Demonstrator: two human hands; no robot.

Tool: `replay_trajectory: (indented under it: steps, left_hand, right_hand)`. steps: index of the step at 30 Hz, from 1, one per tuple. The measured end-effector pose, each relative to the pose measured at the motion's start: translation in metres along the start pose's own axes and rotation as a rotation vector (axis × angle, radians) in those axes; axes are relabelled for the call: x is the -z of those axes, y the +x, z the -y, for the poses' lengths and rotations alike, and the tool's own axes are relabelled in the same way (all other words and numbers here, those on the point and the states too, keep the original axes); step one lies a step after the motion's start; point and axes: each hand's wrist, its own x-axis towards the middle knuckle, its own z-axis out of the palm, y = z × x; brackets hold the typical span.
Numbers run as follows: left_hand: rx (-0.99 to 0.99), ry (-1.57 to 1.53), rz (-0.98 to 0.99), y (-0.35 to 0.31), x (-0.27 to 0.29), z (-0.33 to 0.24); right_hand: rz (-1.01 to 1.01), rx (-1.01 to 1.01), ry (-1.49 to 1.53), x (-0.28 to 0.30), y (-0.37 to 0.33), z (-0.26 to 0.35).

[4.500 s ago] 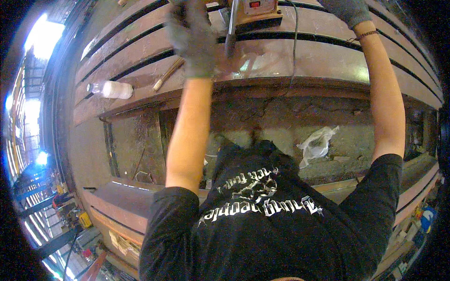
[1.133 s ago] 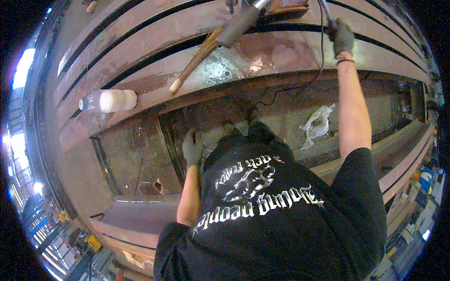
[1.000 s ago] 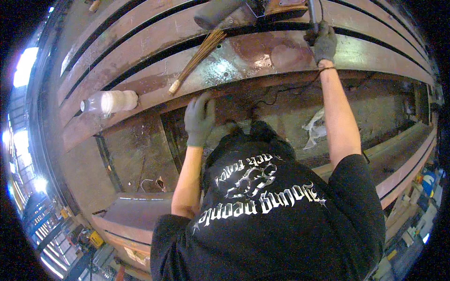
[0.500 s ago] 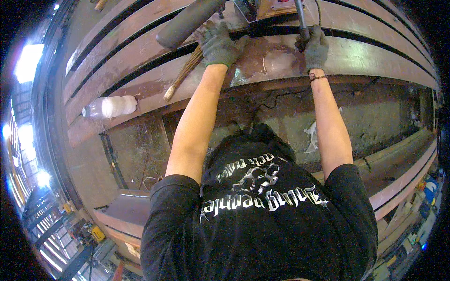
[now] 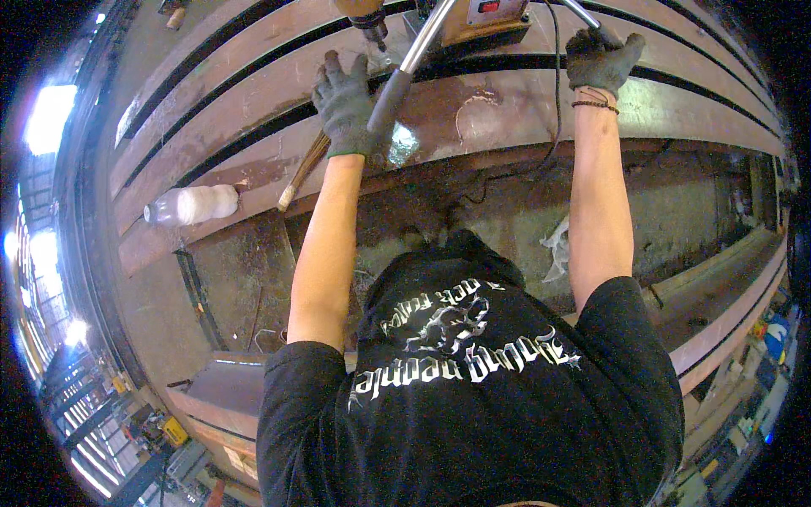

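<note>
My left hand (image 5: 342,101), in a grey glove, is spread with fingers stretched out over the slotted steel bench, beside a dark-gripped metal lever (image 5: 404,78). Whether hand and lever touch, I cannot tell. My right hand (image 5: 604,61), gloved alike, is closed round the dark end of another lever (image 5: 583,13) at the upper right. Both levers lead toward a drilling machine (image 5: 486,29) with an orange-brown base and a red switch, cut off by the upper edge. Its chuck (image 5: 372,32) points down just above my left fingertips. Under my left wrist lies a long-handled brush (image 5: 297,179).
A clear plastic bottle with white contents (image 5: 194,205) lies on the bench (image 5: 177,160) at the left. A black cable (image 5: 557,93) hangs from the machine over the bench's near edge. White scrap (image 5: 556,249) lies below, near my right forearm.
My right hand has moved up and right with its lever. The other lever has swung down beside my left hand, which has shifted left. More of the machine and its chuck shows.
</note>
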Motion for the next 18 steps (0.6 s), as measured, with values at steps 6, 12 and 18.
replay_trajectory:
  steps: [6, 12, 18]
  left_hand:
    - [0.078, -0.123, -0.021, 0.006, -0.013, 0.044]
    - [0.037, -0.037, -0.114, 0.024, -0.055, 0.099]
    - [0.212, -0.363, -0.346, 0.049, -0.009, 0.075]
  right_hand:
    - [-0.001, -0.029, 0.046, 0.002, 0.009, -0.001]
    - [0.008, -0.027, -0.05, -0.013, -0.006, 0.004]
    - [0.004, 0.127, 0.009, -0.033, -0.027, 0.014]
